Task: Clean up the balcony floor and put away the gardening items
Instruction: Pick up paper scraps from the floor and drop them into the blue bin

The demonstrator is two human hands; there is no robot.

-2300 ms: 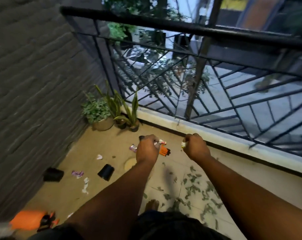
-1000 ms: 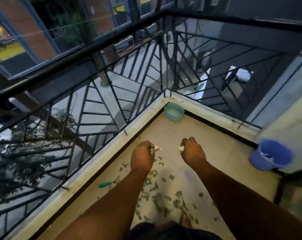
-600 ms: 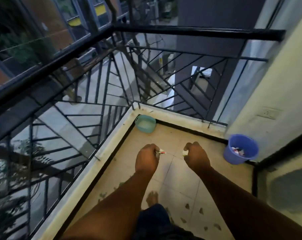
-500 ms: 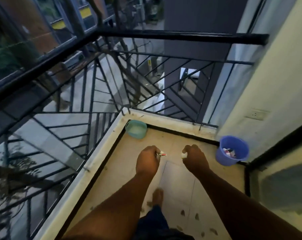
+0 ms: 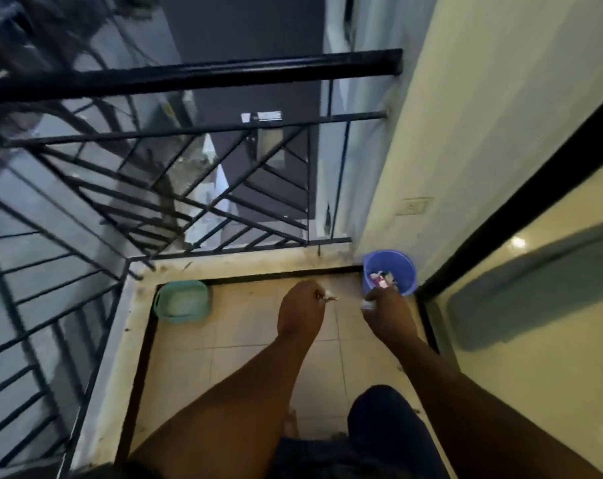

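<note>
Right now we carry litter toward the purple bucket (image 5: 389,273) in the far right corner, against the cream wall (image 5: 465,133). Our left hand (image 5: 301,311) is fisted around a scrap with a red-and-white end (image 5: 327,298) poking out the far side. Our right hand (image 5: 386,311) is curled on a small white scrap (image 5: 366,304), just at the near rim of the bucket. Scraps already sit inside the bucket.

Risks, as we judge them: the left hand is well short of the bucket, so letting go early drops the scrap on the tiled floor (image 5: 244,340). Light scraps could flutter past the rim. The black railing (image 5: 189,77) is open at the bottom, so a stray piece could slip off the balcony. A careless reach could knock the bucket over.

Hard to see: the fists hide most of each scrap, so we cannot tell what they are or how many each hand holds. The bucket contents are blurred. The green tub (image 5: 182,300) in the far left corner looks pale inside; its contents are unclear. The floor behind us is out of view. The frame is motion-blurred.
</note>
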